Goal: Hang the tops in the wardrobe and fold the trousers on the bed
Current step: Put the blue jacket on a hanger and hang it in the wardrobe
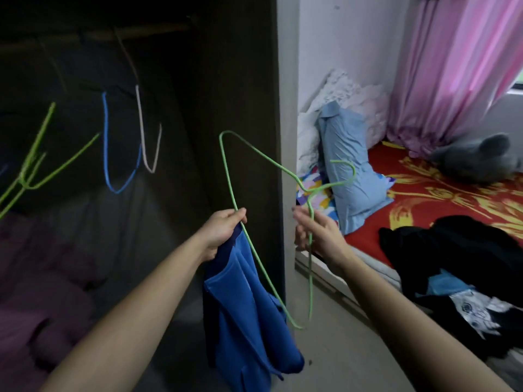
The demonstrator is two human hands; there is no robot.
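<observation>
Hanger and top, in hand at the wardrobe

Head view. Item: blue top, soft, light, limp, hanging from the left hand, which clenched its upper edge together with one bar of the green hanger. Hanger: thin wire, light, springy, probably slick under fabric. The right hand lay against the wire just below the hook; whether it pinched could not be told. Location: in front of the open wardrobe, near the empty blue hanger. Dark clothes waited on the bed. Advised hold: the top at its shoulder seams, the hanger at its neck.
</observation>
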